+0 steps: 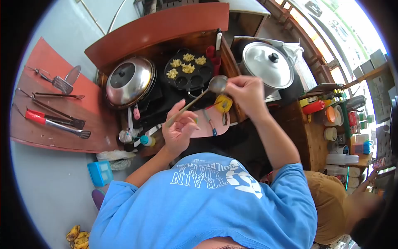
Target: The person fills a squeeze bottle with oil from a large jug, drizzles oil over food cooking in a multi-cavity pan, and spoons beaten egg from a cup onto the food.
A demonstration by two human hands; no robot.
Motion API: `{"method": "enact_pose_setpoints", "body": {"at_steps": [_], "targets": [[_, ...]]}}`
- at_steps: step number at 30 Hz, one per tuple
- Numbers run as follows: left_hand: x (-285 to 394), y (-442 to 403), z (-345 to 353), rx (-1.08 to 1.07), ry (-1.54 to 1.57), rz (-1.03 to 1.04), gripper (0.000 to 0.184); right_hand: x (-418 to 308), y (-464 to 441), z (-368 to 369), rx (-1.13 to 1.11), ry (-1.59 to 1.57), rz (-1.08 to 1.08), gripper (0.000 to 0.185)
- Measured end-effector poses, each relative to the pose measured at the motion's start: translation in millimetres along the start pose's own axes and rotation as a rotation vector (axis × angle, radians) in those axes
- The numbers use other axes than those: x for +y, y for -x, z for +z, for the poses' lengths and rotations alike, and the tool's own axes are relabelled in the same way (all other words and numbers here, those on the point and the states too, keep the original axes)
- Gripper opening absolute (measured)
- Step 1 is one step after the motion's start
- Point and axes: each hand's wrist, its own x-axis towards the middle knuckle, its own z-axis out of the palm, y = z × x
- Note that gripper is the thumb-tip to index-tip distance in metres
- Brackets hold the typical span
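Cooking station backed by a long red-brown panel [166, 31], with a black cooking surface [161, 97] in front. Located between the hands, near the front edge of a round, dark multi-well pan [181, 82]: long-handled ladle with a rounded metal bowl [216, 85], handle sloping down toward the left. Left hand [178, 130]: fingers loosely curled, with the ladle handle held among them. Right hand [247, 93]: fingers bunched at the bowl's edge; cannot tell from this view whether pinching the rim. In five wells of the pan: pale yellow clumps of food [188, 68]. Left of the pan: domed, shiny steel lid with a dark centre [134, 85]. Right of the pan, past a wooden divider: large silver pot with a black-knobbed lid [265, 70]. Below the ladle: pink cutting board [199, 132], carrying a slim knife [211, 124]. At far left, on a red-brown tabletop [99, 135]: red-and-metal tongs [56, 122] and a metal grater [63, 85].
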Motion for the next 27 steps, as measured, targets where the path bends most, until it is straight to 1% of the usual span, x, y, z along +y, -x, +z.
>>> {"method": "enact_pose_setpoints", "body": {"at_steps": [1, 3, 4, 5, 7, 8, 9, 11, 12, 13, 15, 16, 18, 19, 21, 22, 23, 24, 25, 27], "targets": [[-2, 7, -10, 0.007, -0.008, -0.011, 0.059, 27, 10, 17, -0.027, -0.059, 0.043, 0.016], [-6, 23, -28, -0.015, -0.196, -0.092, 0.032, 73, 35, 46, -0.128, -0.186, 0.303, 0.020], [-3, 26, -24, 0.074, -0.198, -0.122, 0.020, 96, 49, 58, -0.174, -0.247, 0.395, 0.020], [-8, 31, -27, 0.085, -0.204, -0.134, 0.020, 115, 61, 70, -0.222, -0.307, 0.487, 0.020], [-26, 47, -40, 0.049, -0.324, -0.210, 0.019, 140, 81, 91, -0.218, -0.484, 0.604, 0.021], [-32, 50, -43, 0.063, -0.399, -0.257, 0.021, 152, 86, 95, -0.280, -0.436, 0.627, 0.025], [-42, 54, -48, 0.076, -0.410, -0.280, 0.021, 168, 89, 101, -0.299, -0.439, 0.649, 0.025], [-66, 63, -61, 0.170, -0.587, -0.290, 0.021, 206, 91, 112, -0.462, -0.340, 0.562, 0.032], [-78, 66, -67, 0.221, -0.658, -0.318, 0.020, 226, 85, 116, -0.617, -0.155, 0.583, 0.049], [-90, 73, -77, 0.220, -0.695, -0.384, 0.025, 252, 85, 128, -0.640, -0.158, 0.597, 0.049], [-115, 83, -89, 0.244, -0.792, -0.480, 0.025, 298, 89, 159, -0.544, 0.428, 0.144, 0.074], [-125, 83, -89, 0.254, -0.805, -0.488, 0.025, 305, 83, 173, -0.558, 0.417, 0.142, 0.074], [-143, 84, -83, 0.263, -0.824, -0.498, 0.021, 314, 77, 196, -0.459, 0.337, 0.165, 0.086], [-151, 86, -82, 0.263, -0.834, -0.504, 0.021, 319, 76, 203, -0.465, 0.328, 0.168, 0.086], [-167, 85, -82, 0.069, -0.967, -0.481, 0.017, 330, 66, 216, -0.386, 0.142, 0.052, 0.085], [-172, 85, -81, 0.028, -0.962, -0.476, 0.014, 331, 63, 215, -0.392, 0.148, 0.051, 0.085], [-176, 85, -79, 0.039, -0.958, -0.472, 0.014, 331, 60, 216, -0.480, 0.147, 0.105, 0.085], [-177, 86, -77, -0.013, -0.995, -0.457, 0.013, 329, 56, 215, -0.567, 0.145, 0.156, 0.084], [-177, 86, -74, -0.062, -1.035, -0.439, 0.013, 328, 56, 213, -0.574, 0.150, 0.141, 0.084], [-158, 75, -59, -0.046, -1.028, -0.425, 0.012, 322, 59, 206, -0.571, 0.114, 0.004, 0.080]]}}
